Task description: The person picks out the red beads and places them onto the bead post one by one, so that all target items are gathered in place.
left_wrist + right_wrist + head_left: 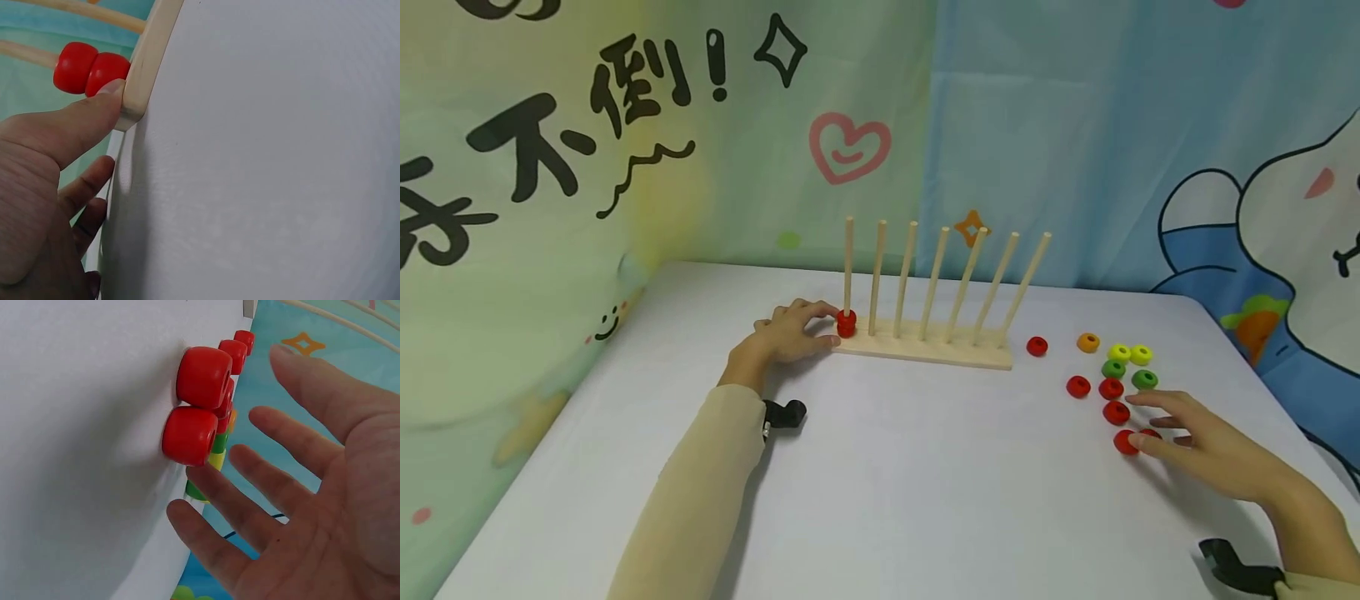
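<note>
A wooden peg board point(925, 352) with a row of upright pegs stands toward the back of the table. Two red beads point(846, 323) are stacked on its leftmost peg. My left hand point(786, 333) holds that end of the board, its thumb point(103, 103) at the board's edge against the lower bead. My right hand point(1225, 458) hovers over loose red beads at the right, fingers spread. In the right wrist view, two red beads point(203, 378) lie side by side just beyond the fingertips, and nothing is in the palm.
Farther back on the right lie more red beads point(1078, 386), an orange bead point(1087, 342), yellow beads point(1141, 355) and green beads point(1145, 379). A white table point(925, 500) lies under everything. A printed cloth backdrop point(1037, 108) hangs behind it.
</note>
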{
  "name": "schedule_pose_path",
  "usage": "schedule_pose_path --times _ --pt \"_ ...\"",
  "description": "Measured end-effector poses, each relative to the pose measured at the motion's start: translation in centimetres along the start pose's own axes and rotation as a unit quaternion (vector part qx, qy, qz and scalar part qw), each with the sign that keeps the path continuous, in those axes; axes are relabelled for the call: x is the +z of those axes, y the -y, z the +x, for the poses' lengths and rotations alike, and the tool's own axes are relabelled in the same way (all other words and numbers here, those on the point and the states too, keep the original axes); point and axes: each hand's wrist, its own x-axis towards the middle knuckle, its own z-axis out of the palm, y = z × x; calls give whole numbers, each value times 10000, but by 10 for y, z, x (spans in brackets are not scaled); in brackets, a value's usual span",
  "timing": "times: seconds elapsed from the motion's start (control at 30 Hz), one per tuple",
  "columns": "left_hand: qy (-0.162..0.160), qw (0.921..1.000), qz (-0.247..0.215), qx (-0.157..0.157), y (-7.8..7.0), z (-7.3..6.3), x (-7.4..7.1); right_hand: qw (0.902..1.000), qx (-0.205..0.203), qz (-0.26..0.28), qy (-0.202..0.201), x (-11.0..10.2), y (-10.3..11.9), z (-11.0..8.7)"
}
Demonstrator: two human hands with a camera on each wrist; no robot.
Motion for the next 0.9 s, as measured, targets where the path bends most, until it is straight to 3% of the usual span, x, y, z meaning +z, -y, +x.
schedule_pose_path --times 0.3,0.63,0.9 --pt "-21 10000 -8 -7 2 0 0 9997 44 -70 245 5 -1 -2" --pt "77 9998 163 109 0 1 -2 9980 264 -549 -147 14 -7 -3" --pt "217 9995 215 42 0 0 -5 9968 413 -643 -241 12 -4 -3"
